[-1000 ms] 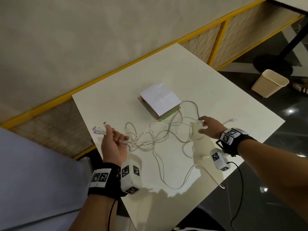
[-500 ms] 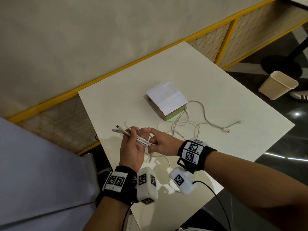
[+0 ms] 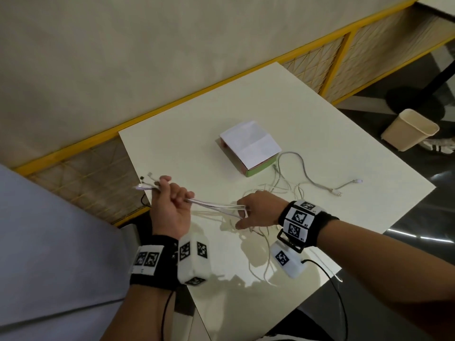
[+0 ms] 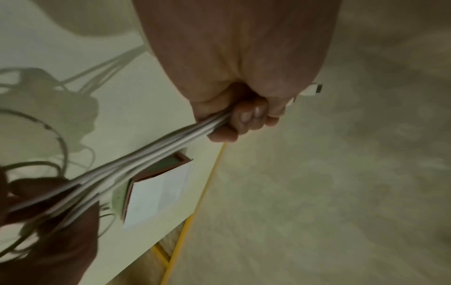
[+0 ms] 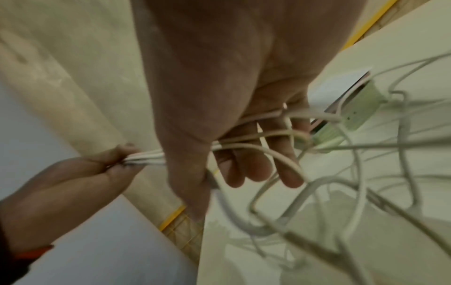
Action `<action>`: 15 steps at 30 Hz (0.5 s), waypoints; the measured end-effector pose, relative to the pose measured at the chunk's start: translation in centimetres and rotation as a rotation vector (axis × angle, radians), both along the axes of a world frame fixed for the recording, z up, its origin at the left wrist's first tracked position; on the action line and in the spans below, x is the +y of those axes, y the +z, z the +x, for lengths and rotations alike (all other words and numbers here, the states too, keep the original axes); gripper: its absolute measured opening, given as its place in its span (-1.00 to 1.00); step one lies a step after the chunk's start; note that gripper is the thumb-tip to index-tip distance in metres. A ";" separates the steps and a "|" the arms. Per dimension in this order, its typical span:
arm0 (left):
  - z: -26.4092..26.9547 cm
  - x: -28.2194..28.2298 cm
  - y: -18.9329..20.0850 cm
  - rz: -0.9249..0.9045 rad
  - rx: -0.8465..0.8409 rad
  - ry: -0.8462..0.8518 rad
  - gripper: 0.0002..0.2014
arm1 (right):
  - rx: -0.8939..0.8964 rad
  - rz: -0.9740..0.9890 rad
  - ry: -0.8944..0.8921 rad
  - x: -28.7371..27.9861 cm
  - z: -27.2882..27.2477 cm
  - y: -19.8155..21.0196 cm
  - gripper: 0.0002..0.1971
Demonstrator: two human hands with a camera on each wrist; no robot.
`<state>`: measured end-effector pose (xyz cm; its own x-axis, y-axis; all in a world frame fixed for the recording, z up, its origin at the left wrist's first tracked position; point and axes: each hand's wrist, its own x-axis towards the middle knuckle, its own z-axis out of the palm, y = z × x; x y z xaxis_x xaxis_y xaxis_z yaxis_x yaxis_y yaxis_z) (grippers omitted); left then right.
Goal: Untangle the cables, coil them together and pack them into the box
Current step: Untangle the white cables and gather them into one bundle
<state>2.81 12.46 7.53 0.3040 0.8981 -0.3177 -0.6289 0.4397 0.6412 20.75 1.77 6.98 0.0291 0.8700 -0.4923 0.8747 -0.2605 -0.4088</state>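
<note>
My left hand (image 3: 170, 200) is raised over the table's near left corner and grips a bundle of white cables (image 3: 214, 205); their plug ends (image 3: 147, 183) stick out past the fist. In the left wrist view the fingers (image 4: 244, 119) curl round the strands (image 4: 146, 160). My right hand (image 3: 253, 212) is a short way to the right, fingers fairly straight and spread, with the strands (image 5: 256, 135) running between them. The rest of the cables (image 3: 295, 183) lies looped on the table. The box (image 3: 248, 148), green-sided under a white flap, stands behind them.
The white table (image 3: 221, 114) has its near edge just under my wrists. Two loose plug ends (image 3: 357, 181) lie toward the right side. A beige waste bin (image 3: 408, 130) stands on the dark floor at right. A yellow-framed mesh partition (image 3: 320, 60) runs behind the table.
My right hand left the pile on the table, met the left hand, and has now slid to the right along the bundle, stretching the strands out. The left hand rose a little.
</note>
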 end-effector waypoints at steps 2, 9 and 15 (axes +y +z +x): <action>-0.7 0.9 0.1 0.010 -0.017 0.037 -0.73 | -0.019 0.000 -0.025 -0.2 1.2 -0.4 -0.64; -0.5 0.6 -1.2 -0.018 0.000 0.096 -0.74 | -0.132 0.104 -0.079 0.0 5.0 -3.3 -0.61; -2.0 1.7 -1.8 -0.021 0.000 0.157 -0.73 | 0.081 0.220 -0.343 -1.7 7.7 -4.7 -0.19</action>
